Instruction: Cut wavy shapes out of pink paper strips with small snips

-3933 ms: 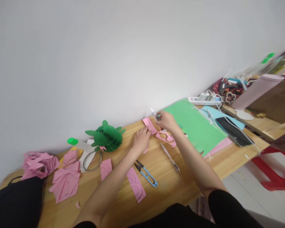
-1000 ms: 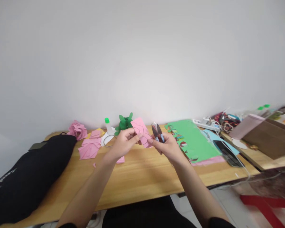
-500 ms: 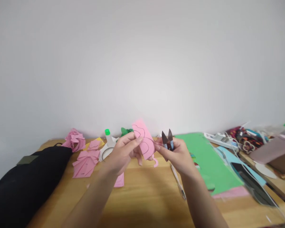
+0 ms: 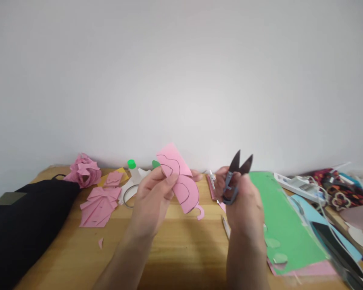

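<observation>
My left hand [image 4: 155, 193] pinches a piece of pink paper [image 4: 187, 189] marked with curved dark pen lines. The paper's lower right side is cut round, and a thin curled strip dangles from its bottom corner. To the right, my right hand [image 4: 242, 197] is closed around dark-bladed scissors [image 4: 234, 181]; their blades are spread and point up, apart from the paper. Fingers partly hide the scissors' handles.
Folded pink paper pieces [image 4: 99, 207], a pink paper flower [image 4: 82, 171] and a green-capped glue stick [image 4: 132, 167] lie left. A black bag [image 4: 33, 229] fills the left edge. At right are green sheets [image 4: 290, 229], a pen [image 4: 226, 227] and a power strip [image 4: 299, 187].
My right hand has moved right, away from the paper, turning the scissors so their handles show. The paper has shifted slightly left with my left hand.
</observation>
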`<state>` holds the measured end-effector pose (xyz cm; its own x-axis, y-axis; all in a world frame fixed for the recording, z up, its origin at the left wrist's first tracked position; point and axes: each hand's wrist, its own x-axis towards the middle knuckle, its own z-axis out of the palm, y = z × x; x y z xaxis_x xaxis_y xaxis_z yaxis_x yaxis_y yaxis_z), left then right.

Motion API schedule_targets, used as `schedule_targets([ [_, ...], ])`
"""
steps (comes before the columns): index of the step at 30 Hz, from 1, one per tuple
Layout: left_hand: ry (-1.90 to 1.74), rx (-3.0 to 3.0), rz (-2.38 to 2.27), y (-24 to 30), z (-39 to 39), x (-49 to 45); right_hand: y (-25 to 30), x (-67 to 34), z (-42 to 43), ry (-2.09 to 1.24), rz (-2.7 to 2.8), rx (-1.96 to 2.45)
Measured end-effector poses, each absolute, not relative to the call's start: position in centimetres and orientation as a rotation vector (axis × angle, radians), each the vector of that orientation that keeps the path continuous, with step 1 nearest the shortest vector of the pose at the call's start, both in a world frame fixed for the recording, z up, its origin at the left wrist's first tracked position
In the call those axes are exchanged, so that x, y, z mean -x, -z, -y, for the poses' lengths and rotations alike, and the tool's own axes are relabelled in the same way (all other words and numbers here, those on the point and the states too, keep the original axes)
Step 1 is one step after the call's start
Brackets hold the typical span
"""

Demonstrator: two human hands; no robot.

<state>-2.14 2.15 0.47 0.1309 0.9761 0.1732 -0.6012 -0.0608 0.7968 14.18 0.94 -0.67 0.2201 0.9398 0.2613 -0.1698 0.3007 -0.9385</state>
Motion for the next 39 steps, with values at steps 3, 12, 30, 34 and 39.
schedule_targets([
  [3, -1.438, -0.910, -0.538, -0.2, -2.0, 2.2, 0.6, -14.1, 0.2, -1.064, 1.124, 0.901],
  [12, -1.487, -0.916, -0.377, -0.1, -2.1, 1.9, -1.2, -13.5, 1.9, -1.224, 1.551, 1.127],
  [30, -1.425, -1.138, -0.731, 0.4, -1.4, 2.0, 0.9, -12.3, 0.0, -1.511, 1.049, 0.837],
  [34, -1.363, -1.252, -0.847, 0.3, -1.5, 2.2, 0.2, -12.3, -0.5, -1.635, 1.035, 0.770],
  [39, -1.344, -1.127, -0.699, 0.9, -1.7, 2.0, -0.1, -12.4, -0.7, -1.680, 1.135, 0.738],
])
